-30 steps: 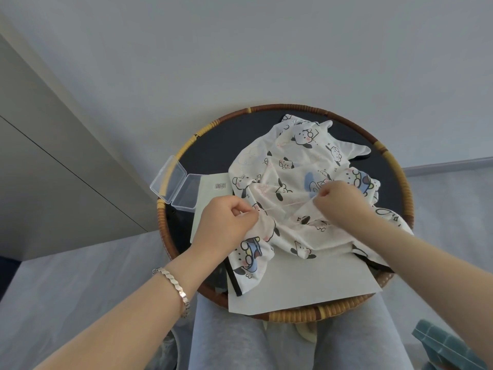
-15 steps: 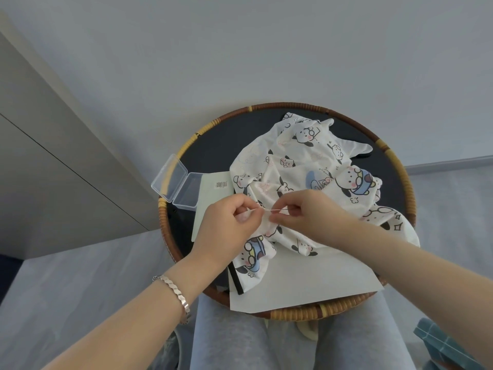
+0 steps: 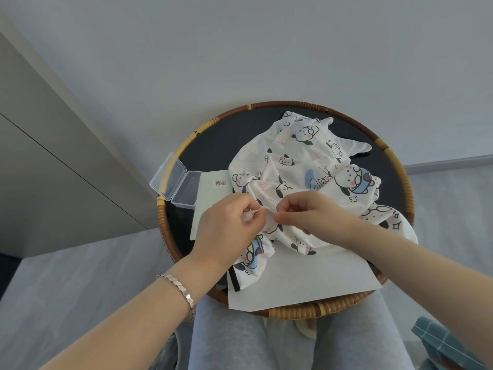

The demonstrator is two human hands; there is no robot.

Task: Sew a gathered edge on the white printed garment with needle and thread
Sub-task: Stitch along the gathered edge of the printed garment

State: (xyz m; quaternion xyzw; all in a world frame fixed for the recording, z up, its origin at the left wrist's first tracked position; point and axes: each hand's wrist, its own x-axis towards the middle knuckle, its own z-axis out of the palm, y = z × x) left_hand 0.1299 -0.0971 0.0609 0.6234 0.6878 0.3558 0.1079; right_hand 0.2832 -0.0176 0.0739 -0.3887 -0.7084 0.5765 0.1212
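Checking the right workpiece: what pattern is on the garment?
White garment printed with black-eared cartoon puppies and blue accents; clearest in the head view.

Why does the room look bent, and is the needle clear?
Head view: wide-angle lens slants the cabinet edge; light soft, no glare; garment print sharp; needle only a faint line between the left hand and right hand.

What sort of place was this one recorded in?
Probably a room at home, not a workshop: the person sits with a woven tray at their knees, hand-sewing a printed garment, with a plain wall and a beige cabinet close by.
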